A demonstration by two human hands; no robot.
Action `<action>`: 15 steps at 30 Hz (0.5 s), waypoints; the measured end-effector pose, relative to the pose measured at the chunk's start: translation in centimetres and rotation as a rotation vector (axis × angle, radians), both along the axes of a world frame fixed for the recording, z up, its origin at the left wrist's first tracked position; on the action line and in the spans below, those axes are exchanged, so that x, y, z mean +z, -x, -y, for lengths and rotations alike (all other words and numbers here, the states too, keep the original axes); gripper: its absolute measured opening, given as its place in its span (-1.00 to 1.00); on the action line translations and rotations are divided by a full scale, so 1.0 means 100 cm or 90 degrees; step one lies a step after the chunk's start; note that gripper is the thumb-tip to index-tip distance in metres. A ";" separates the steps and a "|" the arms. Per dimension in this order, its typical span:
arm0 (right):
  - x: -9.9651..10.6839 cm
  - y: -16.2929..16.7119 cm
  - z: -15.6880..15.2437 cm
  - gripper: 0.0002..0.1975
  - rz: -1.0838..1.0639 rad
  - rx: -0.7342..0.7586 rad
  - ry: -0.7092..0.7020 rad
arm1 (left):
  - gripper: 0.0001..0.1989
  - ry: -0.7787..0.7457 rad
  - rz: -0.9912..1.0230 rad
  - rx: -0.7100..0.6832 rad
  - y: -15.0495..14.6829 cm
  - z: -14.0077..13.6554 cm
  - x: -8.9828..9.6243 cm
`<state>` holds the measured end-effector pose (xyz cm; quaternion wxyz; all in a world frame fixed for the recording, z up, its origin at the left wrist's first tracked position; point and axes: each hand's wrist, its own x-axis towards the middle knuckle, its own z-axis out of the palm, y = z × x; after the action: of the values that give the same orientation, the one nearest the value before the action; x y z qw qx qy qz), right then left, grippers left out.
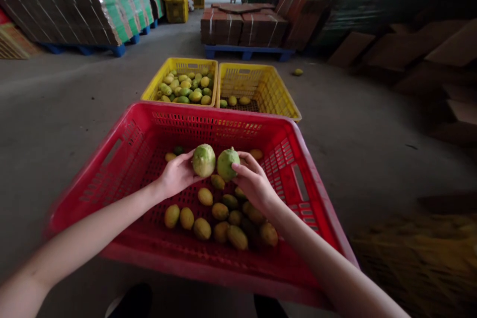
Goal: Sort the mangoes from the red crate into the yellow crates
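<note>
My left hand (179,175) is closed around a pale green lemon (203,160) with a patchy, yellowish skin. Close beside it, my right hand (253,179) grips a greener lemon (226,164), thumb across its side and its nub pointing up. Both fruits are held above a large red crate (208,258) with slotted walls. On the crate's floor lie several yellow and greenish lemons (202,228), mostly toward the near middle and right. My right hand and forearm hide some of them.
Behind the red crate stand two yellow crates; the left one (156,79) holds many lemons, the right one (278,89) a few. A stray lemon (297,72) lies on the floor. Strapped cardboard (244,27) sits on a blue pallet (248,53). Wrapped stacks (82,5) stand left.
</note>
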<state>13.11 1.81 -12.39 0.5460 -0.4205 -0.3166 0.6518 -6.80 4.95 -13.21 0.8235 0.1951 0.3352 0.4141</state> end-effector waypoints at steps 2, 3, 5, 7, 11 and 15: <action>-0.005 0.003 -0.001 -0.67 -0.046 0.034 0.050 | -0.61 0.010 0.005 -0.024 -0.003 0.002 -0.002; -0.008 0.004 -0.001 -0.67 -0.059 0.037 0.065 | -0.59 0.008 -0.003 -0.040 -0.004 0.004 -0.004; -0.013 0.008 0.000 -0.65 -0.068 0.025 0.088 | -0.59 0.007 -0.036 -0.064 -0.007 0.007 -0.009; -0.018 0.011 0.001 -0.64 -0.067 0.016 0.110 | -0.64 0.024 -0.066 -0.077 -0.010 0.009 -0.013; -0.022 0.014 0.001 -0.72 -0.072 0.036 0.171 | -0.56 0.109 -0.053 -0.050 -0.012 0.009 -0.009; -0.022 0.016 -0.001 -0.77 -0.102 0.015 0.254 | -0.55 0.173 -0.033 -0.005 -0.011 0.005 -0.004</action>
<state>11.53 1.95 -14.55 0.4676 -0.4636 -0.1418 0.7391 -5.70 4.42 -13.61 0.8349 0.0935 0.4089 0.3564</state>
